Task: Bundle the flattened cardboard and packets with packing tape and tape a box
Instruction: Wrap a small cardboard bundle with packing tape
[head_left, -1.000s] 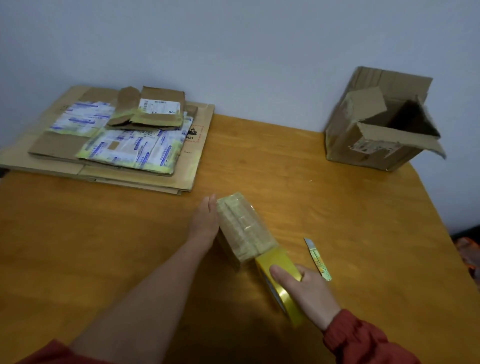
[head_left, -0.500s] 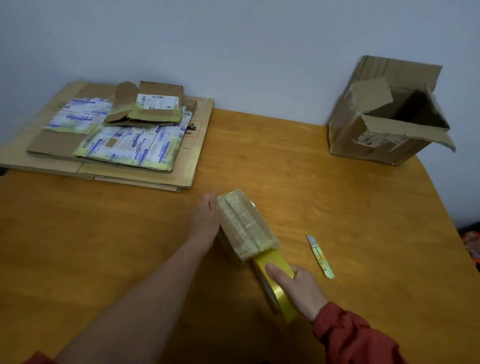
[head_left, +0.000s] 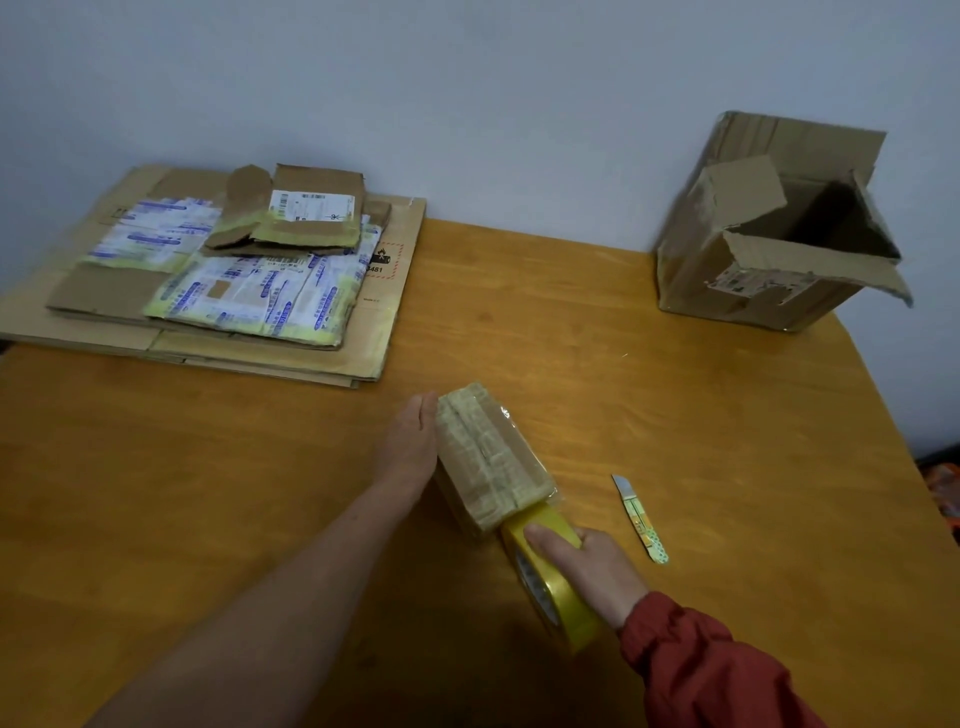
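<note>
The red-sleeved right hand (head_left: 587, 566) is gripping the tape roll (head_left: 558, 608), fingers curled over its rim. The roll is standing on edge against the small box's (head_left: 488, 457) near end. The left hand (head_left: 413, 441) is pressing flat, fingers straight, against that box's left side. Both are keeping the same hold as before. A knife (head_left: 640, 518) is lying just right. Cardboard (head_left: 208, 291) and an open box (head_left: 769, 234) are sitting far back on the worktop (head_left: 571, 338).

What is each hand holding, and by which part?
Right hand grips the tape roll over its outer rim; left hand presses flat against the taped box.
</note>
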